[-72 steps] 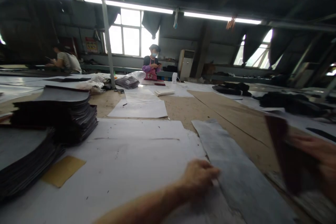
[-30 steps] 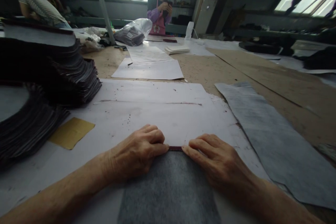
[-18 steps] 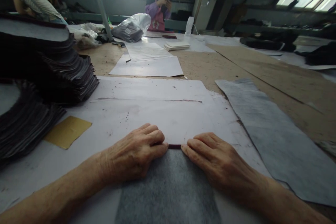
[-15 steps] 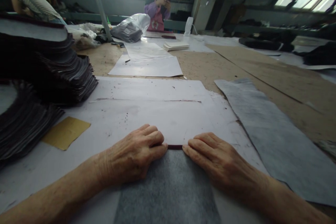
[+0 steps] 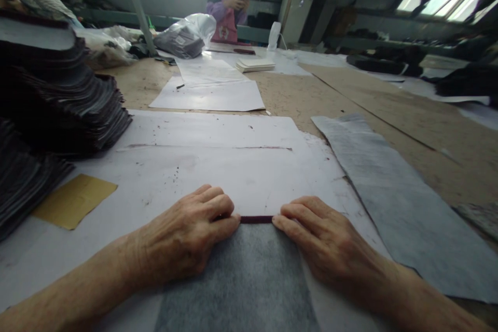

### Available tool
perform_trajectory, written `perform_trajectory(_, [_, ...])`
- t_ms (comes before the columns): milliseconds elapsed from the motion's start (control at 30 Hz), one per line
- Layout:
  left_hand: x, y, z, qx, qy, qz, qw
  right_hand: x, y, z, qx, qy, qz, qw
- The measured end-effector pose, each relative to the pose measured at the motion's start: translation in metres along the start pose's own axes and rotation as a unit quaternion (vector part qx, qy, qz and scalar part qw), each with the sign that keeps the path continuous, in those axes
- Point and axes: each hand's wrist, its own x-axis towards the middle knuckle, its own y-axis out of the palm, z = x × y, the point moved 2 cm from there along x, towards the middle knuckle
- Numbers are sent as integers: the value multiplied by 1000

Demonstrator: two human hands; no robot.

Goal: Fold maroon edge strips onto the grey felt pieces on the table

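A grey-backed fabric piece (image 5: 241, 280) lies in front of me on white paper, its far edge turned over into a narrow dark maroon fold (image 5: 257, 219). My left hand (image 5: 187, 233) pinches the left end of that fold between thumb and curled fingers. At the right end, my right hand (image 5: 327, 233) grips the same fold with its thumb on top and fingers bent. A short stretch of maroon shows between the two thumbs. The fabric's near end runs out of the frame.
Tall stacks of dark fabric pieces (image 5: 66, 93) stand at left, beside a yellow card (image 5: 78, 199). Another grey fabric piece (image 5: 404, 207) lies at right. White sheets (image 5: 210, 94) and a plastic bag (image 5: 184, 36) lie farther back. A person in a pink apron (image 5: 226, 15) stands across the table.
My hands have slid slightly apart along the fold, so more maroon shows between the thumbs. The view has shifted a little to the right.
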Motion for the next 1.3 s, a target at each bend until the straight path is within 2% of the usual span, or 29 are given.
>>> perform_trajectory(200, [-2,1,-1,-15,-4,-4,1000,-5,2,-2,13,58,-45,997])
perform_trajectory(533, [1,1,-1,-15,-14,0,1000,-13,-4,0,2,59,9,998])
perform_trajectory(600, [1,1,-2,-15,-12,-2,1000,-18,-8,-2,34,109,15,993])
perform_trajectory(633, [1,0,-1,-15,-12,-1,1000,-20,-10,-6,56,156,13,986])
perform_trajectory(733, [0,0,-1,-10,-12,2,1000,-21,-19,-18,97,346,-30,933])
perform_trajectory(767, [0,0,-1,-8,-12,0,1000,-19,-21,-20,90,387,-55,916])
perform_trajectory(800, [0,0,-1,-6,-9,-2,1000,-14,-22,-19,75,400,-82,910])
perform_trajectory(833, [0,0,-1,-4,-5,-6,1000,-6,-22,-16,55,382,-104,917])
perform_trajectory(900, [1,1,-2,4,0,-8,1000,12,-16,-1,12,276,-129,952])
perform_trajectory(967, [1,1,-3,15,0,-9,1000,29,-3,20,-12,157,-116,981])
perform_trajectory(1033, [1,0,-3,22,-3,-13,1000,39,12,36,-21,94,-81,992])
perform_trajectory(1167, [-10,-5,1,-7,-21,-32,999,37,32,44,-43,68,-66,995])
perform_trajectory(1300, [-28,-12,9,-35,-49,-80,995,31,33,36,-27,60,-70,995])
